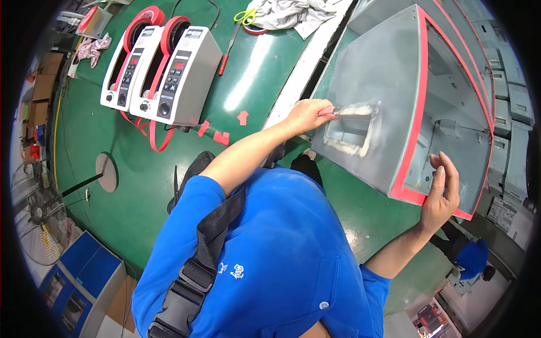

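My left hand (pixel 307 116) is closed on a small tool (pixel 326 111) with a pinkish-red grip and a thin dark end; its exact kind is hard to make out. The tool's end is at the upper edge of a rectangular cutout in a grey metal box (pixel 375 62). Pale, cream-coloured filler (pixel 369 141) surrounds the cutout. Over the box's lower front edge, my right hand (pixel 443 191) is open, fingers bent and apart with nothing in them. Red tape (pixel 416 112) lines the rim of the box's open front.
Two white tape dispensers (pixel 183 84) with red rolls stand on the left; cut red tape pieces (pixel 222 138) lie nearby. Farther back are yellow-handled scissors (pixel 245 17), a red-handled tool (pixel 224 63) and a grey cloth (pixel 290 14). A fan (pixel 39 208) stands left; another person (pixel 472 259) is at lower right.
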Tool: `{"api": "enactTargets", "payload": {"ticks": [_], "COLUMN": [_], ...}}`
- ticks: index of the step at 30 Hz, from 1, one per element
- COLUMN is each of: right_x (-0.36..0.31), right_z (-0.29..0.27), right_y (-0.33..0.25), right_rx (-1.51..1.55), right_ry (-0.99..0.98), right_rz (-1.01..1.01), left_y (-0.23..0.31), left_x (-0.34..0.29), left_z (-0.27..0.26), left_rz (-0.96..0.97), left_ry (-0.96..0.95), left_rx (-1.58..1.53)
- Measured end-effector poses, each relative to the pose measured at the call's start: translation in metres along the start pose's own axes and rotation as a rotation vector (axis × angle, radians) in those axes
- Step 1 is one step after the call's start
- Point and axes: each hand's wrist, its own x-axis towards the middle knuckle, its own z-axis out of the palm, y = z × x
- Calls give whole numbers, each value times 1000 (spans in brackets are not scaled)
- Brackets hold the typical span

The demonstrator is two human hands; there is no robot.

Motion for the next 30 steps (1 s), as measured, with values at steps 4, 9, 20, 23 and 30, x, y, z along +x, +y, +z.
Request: {"api": "enactTargets", "payload": {"ticks": [4,9,20,23,30], "right_x": [-1,1,1,0,0], "right_z": [0,1,-1,1,1], "right_y": [0,1,0,1,1], "right_rx": [10,18,24,34,34], "right_ry": [13,9,8,10,13], "right_rz": [11,-22,-19,-18,-40], "left_y": [-7,-18,5,13,1], "left_x": [7,10,-18,-20,-25], "left_z": [-5,-14,-38,-36,-24], "left_rz": [60,180,-7,-28,-20], "left_ry": [-86,-130,-349,-344,-276], "left_rx": [-38,12,99,108,155]}}
